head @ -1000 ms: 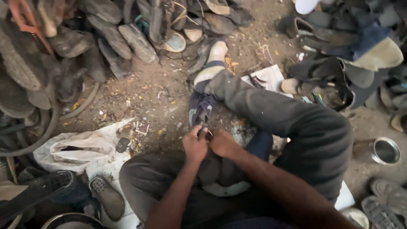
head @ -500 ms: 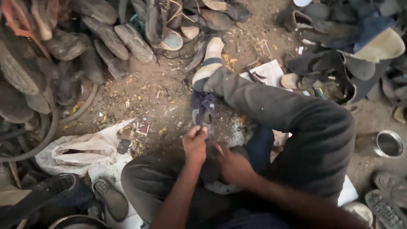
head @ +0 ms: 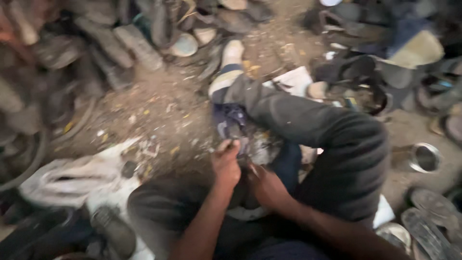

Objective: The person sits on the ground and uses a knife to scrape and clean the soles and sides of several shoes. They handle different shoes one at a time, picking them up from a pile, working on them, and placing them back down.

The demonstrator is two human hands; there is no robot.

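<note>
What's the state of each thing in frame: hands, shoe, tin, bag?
left hand: closed on the dark shoe's near end
right hand: on the shoe's lower part, grip blurred
dark shoe: between the legs, resting on the ground
metal tin: upright, open, contents not visible
white bag: crumpled, lying flat on the dirt
worn shoes: piled, unpaired

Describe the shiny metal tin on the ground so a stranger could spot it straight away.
Start at the person's bent knee in dark grey trousers on the right of the view. Just beyond it, on bare dirt, stands a small round open-topped metal tin. Among dull worn shoes and soles, it alone is bright, shiny and cylindrical.
</note>
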